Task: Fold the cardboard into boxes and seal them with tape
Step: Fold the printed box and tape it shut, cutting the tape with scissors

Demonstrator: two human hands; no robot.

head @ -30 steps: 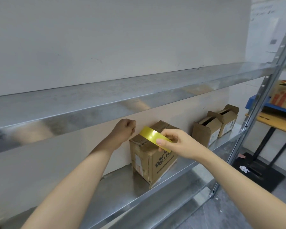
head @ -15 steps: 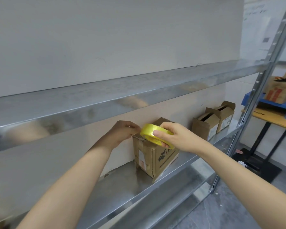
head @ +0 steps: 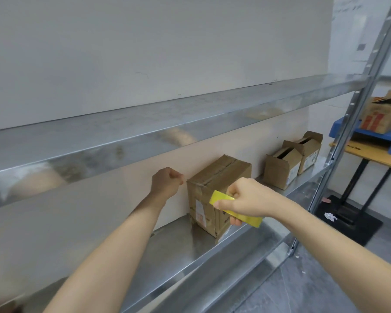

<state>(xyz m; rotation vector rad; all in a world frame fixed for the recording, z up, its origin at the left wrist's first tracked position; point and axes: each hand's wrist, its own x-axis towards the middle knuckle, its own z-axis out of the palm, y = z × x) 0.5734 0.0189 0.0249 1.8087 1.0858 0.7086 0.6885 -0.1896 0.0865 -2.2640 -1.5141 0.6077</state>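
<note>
On the lower shelf, cardboard box stands between my hands. Left hand clenched at its 9 o'clock, nothing visible inside; right hand grips yellow tape roll at 4 o'clock. Top seam runs 7-to-1.

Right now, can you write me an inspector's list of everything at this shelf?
Surface: metal shelf, holding three boxes.
Job's things: closed cardboard box against the wall; yellow tape roll in front of it; two open boxes further right.
Clutter: nothing seen.
Fingers: left hand curled in a fist beside the box's top corner; right hand grips the tape roll.
Cables: nothing seen.
Surroundings: upper shelf, pale wall, table with a blue tray and another box.
</note>
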